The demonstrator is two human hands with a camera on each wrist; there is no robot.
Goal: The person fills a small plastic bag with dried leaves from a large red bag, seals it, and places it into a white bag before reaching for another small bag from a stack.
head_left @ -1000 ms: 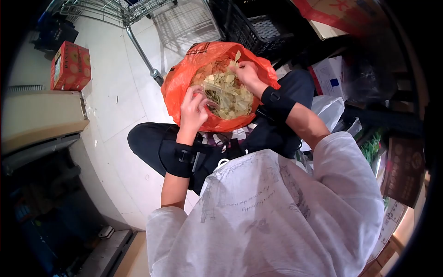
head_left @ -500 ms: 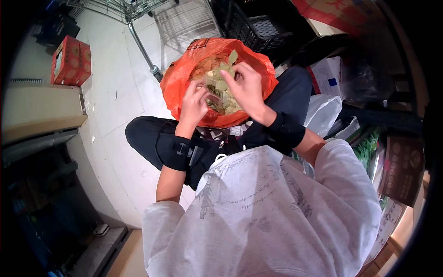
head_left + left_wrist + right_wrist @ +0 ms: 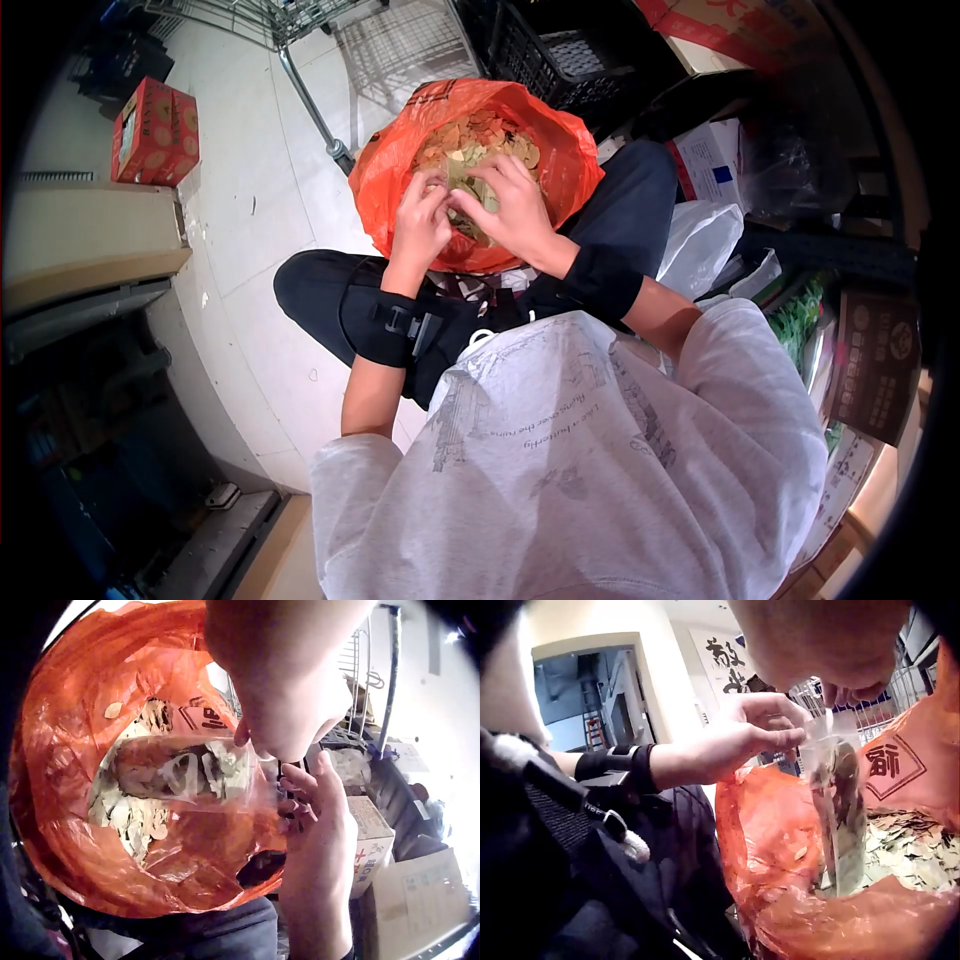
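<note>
A clear plastic bag (image 3: 838, 817) partly filled with dried leaves stands upright inside an orange plastic bag (image 3: 375, 190). More loose dried leaves (image 3: 911, 847) lie around it. My left hand (image 3: 422, 225) pinches the clear bag's top edge between thumb and fingers. At the same top edge is my right hand (image 3: 515, 215), its thumb and fingers curled in at the bag's mouth, close to the left fingertips. In the left wrist view, the clear bag shows its leafy contents through the film, and the right hand's fingers (image 3: 300, 787) bend towards its mouth.
The orange bag sits between the person's bent legs (image 3: 620, 215). Beyond it stand a wire cart (image 3: 315, 110) and a black plastic crate (image 3: 550, 65). A red carton (image 3: 158, 133) is on the left; a white plastic bag (image 3: 700, 245) and a brown box (image 3: 876, 365) are on the right.
My right hand has come from the far right side of the orange bag, with leaves at its fingers, to the clear bag's mouth beside my left hand. The left hand has stayed at the bag's edge.
</note>
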